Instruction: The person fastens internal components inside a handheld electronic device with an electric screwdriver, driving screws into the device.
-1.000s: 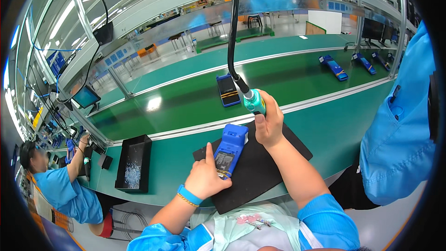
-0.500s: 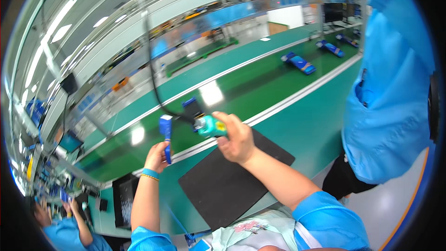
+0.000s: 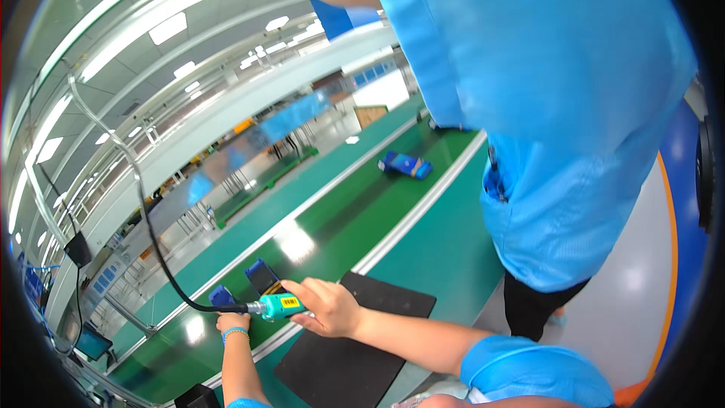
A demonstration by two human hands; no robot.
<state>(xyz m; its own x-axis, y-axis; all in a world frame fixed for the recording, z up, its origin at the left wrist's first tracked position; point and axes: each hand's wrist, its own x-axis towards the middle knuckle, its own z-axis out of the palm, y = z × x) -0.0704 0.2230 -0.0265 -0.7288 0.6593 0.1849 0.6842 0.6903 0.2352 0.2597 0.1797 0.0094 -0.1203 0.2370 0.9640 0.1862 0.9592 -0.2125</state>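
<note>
My right hand [image 3: 331, 307] is closed around a teal electric screwdriver [image 3: 282, 305] with a yellow label. Its black cable [image 3: 162, 257] runs from the end of the tool up to the left. My left hand [image 3: 232, 323] reaches over the green conveyor belt, its fingers closed at a blue plastic part [image 3: 221, 296]; the cable passes in front and partly hides the fingertips. Just right of that part, a blue and black device [image 3: 263, 276] lies on the belt, beyond the screwdriver.
A black mat [image 3: 355, 355] lies on the green bench under my right forearm. Another blue device [image 3: 405, 165] rests farther along the belt [image 3: 340, 238]. At the right, close by, stands a person in a blue smock [image 3: 544, 106]. A black box [image 3: 198, 397] is at the lower left.
My left hand has moved forward with the blue part, out over the belt. The screwdriver in my right hand has come lower and left in view. The view has turned toward the person at the right.
</note>
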